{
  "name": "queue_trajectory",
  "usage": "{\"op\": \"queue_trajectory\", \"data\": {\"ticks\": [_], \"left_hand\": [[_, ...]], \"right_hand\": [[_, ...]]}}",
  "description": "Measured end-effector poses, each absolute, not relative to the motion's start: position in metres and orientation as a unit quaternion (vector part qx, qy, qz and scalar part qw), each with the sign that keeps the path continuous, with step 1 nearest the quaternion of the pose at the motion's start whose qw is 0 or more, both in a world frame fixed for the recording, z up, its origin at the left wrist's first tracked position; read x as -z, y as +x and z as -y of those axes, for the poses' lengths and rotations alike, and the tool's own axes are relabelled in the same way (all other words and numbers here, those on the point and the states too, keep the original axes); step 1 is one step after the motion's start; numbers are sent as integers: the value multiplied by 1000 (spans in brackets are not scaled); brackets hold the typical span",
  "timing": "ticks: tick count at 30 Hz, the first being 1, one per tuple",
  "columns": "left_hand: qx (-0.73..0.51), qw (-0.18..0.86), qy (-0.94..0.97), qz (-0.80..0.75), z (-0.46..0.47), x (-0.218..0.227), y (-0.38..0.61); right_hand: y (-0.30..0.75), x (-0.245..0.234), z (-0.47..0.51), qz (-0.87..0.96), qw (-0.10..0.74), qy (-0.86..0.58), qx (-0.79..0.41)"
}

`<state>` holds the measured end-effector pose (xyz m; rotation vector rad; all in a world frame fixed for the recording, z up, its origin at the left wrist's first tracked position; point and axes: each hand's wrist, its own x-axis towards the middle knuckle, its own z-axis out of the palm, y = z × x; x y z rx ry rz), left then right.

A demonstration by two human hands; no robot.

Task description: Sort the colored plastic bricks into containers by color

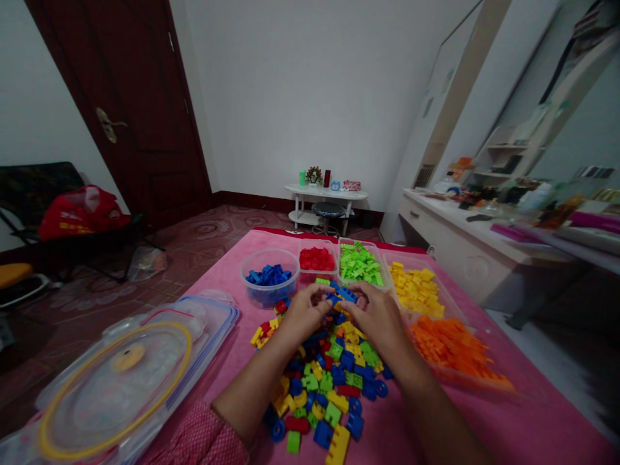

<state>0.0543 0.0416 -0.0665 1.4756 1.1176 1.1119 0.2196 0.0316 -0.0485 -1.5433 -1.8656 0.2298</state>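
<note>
A pile of mixed plastic bricks in blue, yellow, green and red lies on the pink cloth in front of me. Both hands meet over the pile's far end. My left hand has its fingers curled around small bricks, a blue one showing at the fingertips. My right hand is curled too and pinches a blue brick. Just beyond my hands stand a round tub of blue bricks, a box of red bricks and a box of green bricks.
Trays of yellow bricks and orange bricks line the right side. Clear lids are stacked at the left. A dark door, a chair with a red bag, a small white table and a dresser surround the table.
</note>
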Motion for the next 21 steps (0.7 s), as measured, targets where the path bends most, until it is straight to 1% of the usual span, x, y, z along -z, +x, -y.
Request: {"op": "queue_trajectory", "data": {"ticks": [2,3,5,8,11,13,14,15,17,19,21], "left_hand": [[-447,635,483,-404,-40,63,56],[-434,698,429,-374,-39,61,56],[-407,774,366,-318,-36,58,56],[-407,790,366,-277,-33,53,55],[-445,747,389,-306,-36,43,46],[-483,676,430,-354,-42,34,32],[-507,616,462,-387,-46,30,23],[-530,534,499,-430,-50,26,13],[-553,324,563,-522,-59,25,-7],[-519,140,615,-577,-66,29,-23],[-461,26,643,-611,-70,35,-31]], "right_hand": [[211,41,-27,725,400,-551,-104],[207,39,-24,732,412,-530,-116],[200,36,-19,749,414,-497,-141],[192,35,-14,762,416,-464,-175],[192,32,-13,738,453,-460,-198],[194,31,-14,724,463,-473,-198],[195,32,-15,725,455,-481,-193],[197,33,-15,732,438,-488,-188],[199,37,-17,755,388,-495,-188],[200,42,-18,773,348,-495,-191],[200,45,-18,778,329,-500,-191]]}}
